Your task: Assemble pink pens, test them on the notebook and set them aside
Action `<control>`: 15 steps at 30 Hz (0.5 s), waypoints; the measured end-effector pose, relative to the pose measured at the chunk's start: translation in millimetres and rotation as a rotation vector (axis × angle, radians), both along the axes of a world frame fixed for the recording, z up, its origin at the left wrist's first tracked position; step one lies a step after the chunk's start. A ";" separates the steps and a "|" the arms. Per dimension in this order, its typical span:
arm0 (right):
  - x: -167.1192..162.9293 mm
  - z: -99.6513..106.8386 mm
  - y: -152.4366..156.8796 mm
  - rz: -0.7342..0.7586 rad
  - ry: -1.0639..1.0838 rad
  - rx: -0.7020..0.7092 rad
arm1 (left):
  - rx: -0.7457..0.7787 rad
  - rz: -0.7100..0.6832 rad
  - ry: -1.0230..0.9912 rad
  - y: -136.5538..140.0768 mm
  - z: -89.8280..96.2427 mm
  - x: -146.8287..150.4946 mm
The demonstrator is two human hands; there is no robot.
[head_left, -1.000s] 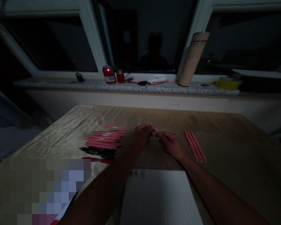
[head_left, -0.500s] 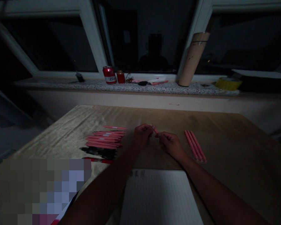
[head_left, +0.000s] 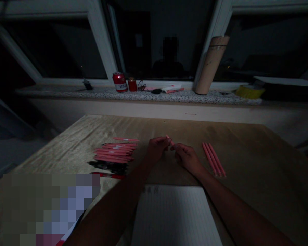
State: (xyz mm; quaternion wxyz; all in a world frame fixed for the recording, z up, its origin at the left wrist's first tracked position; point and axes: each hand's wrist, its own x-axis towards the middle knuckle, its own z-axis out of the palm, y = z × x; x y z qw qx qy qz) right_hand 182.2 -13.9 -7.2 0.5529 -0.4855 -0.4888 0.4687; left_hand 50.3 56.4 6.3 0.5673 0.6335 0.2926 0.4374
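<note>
Dim room reads as a home desk corner: white-framed windows [head_left: 99, 34] with dark panes, speckled sill [head_left: 100, 93] holding a red drinks can [head_left: 120, 82] and yellow tape [head_left: 249, 92], broad table [head_left: 251, 150] below with pink pens [head_left: 115, 151] and lined paper [head_left: 176, 215].

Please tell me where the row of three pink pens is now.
In the head view, the three pink pens lie on the table, just right of the right hand and beyond the notebook.
</note>
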 end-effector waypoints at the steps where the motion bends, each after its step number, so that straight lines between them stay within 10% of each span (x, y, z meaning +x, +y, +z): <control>1: -0.5 0.4 -0.1 0.008 0.009 -0.004 | 0.002 0.018 0.004 0.0 -0.2 0.2; 15: -0.6 5.4 -1.7 0.089 -0.005 0.039 | -0.064 -0.017 -0.082 0.0 -4.2 4.3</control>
